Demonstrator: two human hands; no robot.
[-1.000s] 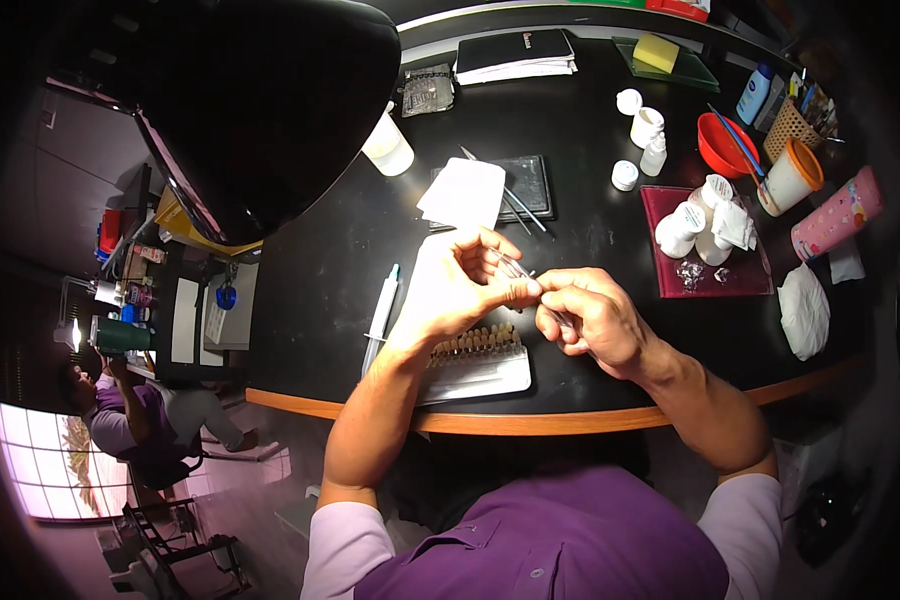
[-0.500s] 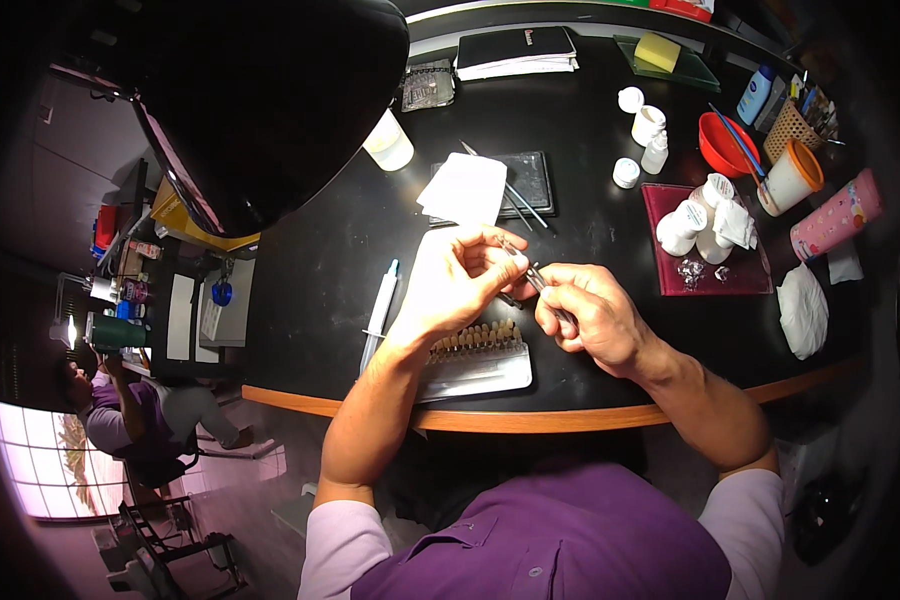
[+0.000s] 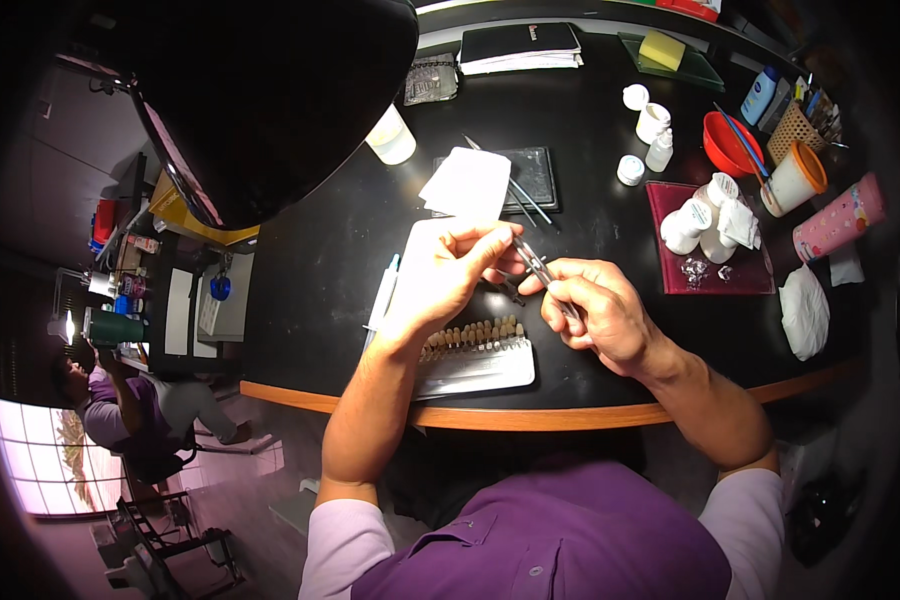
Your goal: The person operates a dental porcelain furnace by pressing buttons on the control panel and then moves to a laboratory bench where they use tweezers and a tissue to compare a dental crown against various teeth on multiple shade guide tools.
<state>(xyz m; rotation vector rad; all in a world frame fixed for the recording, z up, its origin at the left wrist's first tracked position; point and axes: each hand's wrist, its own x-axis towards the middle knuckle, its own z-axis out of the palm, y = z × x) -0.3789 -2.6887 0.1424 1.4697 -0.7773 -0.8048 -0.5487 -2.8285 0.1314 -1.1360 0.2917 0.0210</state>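
Above the desk's near part, my left hand [image 3: 452,270] pinches the upper end of a slim metal instrument [image 3: 536,268]; what lies at its tip is too small to make out. My right hand [image 3: 602,310] grips the lower shaft of that instrument with curled fingers. Just below them lies a tooth shade guide [image 3: 475,362], rows of tabs in a pale tray. A clear syringe [image 3: 380,298] lies partly hidden behind my left hand. Beyond my hands, a white paper pad [image 3: 466,182] overlaps a black slab [image 3: 528,170], with thin brushes [image 3: 523,196] on it.
A dark lamp hood [image 3: 260,100] fills upper left, beside a cup [image 3: 392,138]. Rightward are a maroon mat [image 3: 686,280] with several jars, small bottles [image 3: 659,148], a red bowl [image 3: 726,150], pink tumbler [image 3: 838,220] and white tissue [image 3: 804,315]. A co-worker [image 3: 140,405] sits far left.
The instrument has tilted steeper, its upper end rising in my left hand, whose thumb has moved upward. My right hand has shifted slightly right.
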